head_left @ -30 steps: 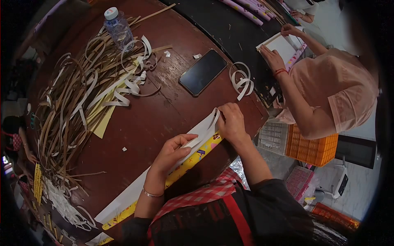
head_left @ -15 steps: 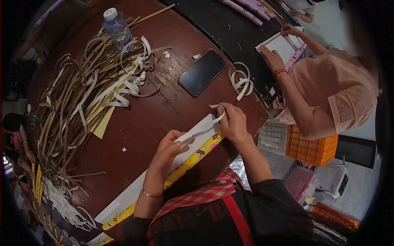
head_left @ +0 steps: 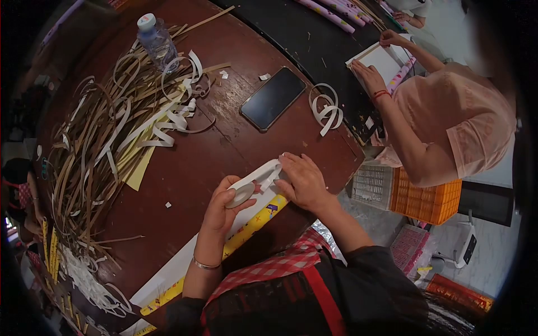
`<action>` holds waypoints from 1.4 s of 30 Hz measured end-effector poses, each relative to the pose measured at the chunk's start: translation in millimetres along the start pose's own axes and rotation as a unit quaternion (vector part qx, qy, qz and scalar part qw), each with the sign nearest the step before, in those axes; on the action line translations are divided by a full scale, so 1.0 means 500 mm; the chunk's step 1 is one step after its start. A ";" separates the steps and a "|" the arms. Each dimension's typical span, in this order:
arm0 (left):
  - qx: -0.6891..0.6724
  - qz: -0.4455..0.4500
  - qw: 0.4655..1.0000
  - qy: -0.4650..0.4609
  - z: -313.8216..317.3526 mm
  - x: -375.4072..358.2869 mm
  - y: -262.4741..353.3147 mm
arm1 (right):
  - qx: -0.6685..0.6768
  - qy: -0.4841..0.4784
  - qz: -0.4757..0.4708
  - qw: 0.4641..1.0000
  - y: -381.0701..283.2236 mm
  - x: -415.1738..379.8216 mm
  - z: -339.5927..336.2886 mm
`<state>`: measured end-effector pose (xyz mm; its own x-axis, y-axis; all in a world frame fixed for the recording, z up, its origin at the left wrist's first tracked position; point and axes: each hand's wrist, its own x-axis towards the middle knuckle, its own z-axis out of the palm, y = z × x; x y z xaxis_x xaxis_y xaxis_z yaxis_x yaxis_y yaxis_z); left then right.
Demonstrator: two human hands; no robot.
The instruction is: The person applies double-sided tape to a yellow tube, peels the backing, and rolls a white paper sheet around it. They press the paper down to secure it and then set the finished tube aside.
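A roll of white tape (head_left: 242,195) is pinched between the thumb and fingers of my left hand (head_left: 220,211). Its loose strip runs up to my right hand (head_left: 305,183), whose fingers are closed on the strip's end, thumb underneath. Below both hands, a long yellow patterned paper roll (head_left: 249,228) with a white paper flap (head_left: 168,275) lies diagonally along the table's near side. My right hand covers the roll's upper end, and my left forearm crosses its middle.
A black phone (head_left: 273,99) and a curled white strip (head_left: 326,110) lie beyond my hands. At left, a bottle (head_left: 158,43) stands among tangled brown strips (head_left: 92,151). A co-worker's hand (head_left: 370,78) rests on a white panel at right, near an orange crate (head_left: 424,196).
My right hand has moved left and toward me, nearer my left hand. The tape roll in my left hand now shows its flat side, and the strip between my hands is arched.
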<state>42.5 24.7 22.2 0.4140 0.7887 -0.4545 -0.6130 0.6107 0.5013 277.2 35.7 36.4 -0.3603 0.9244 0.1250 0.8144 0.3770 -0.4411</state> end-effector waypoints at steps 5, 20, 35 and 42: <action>-0.021 0.001 1.000 -0.003 -0.007 0.002 -0.003 | -0.050 -0.025 0.018 0.998 0.010 0.000 -0.010; -0.203 -0.006 0.977 -0.070 -0.038 0.017 0.000 | 0.029 0.006 0.011 1.000 -0.017 -0.001 -0.015; -0.207 -0.004 0.976 -0.060 -0.044 0.015 0.002 | -0.025 -0.011 -0.021 0.999 -0.073 0.029 0.015; -0.147 0.011 0.987 -0.062 -0.022 0.008 0.014 | 0.055 0.031 0.058 0.996 -0.033 0.034 -0.017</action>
<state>32.4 31.4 15.7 0.4667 0.8154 -0.3425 -0.7839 0.5607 0.2667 261.6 45.8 53.3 -0.2349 0.9646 0.1198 0.7931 0.2614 -0.5501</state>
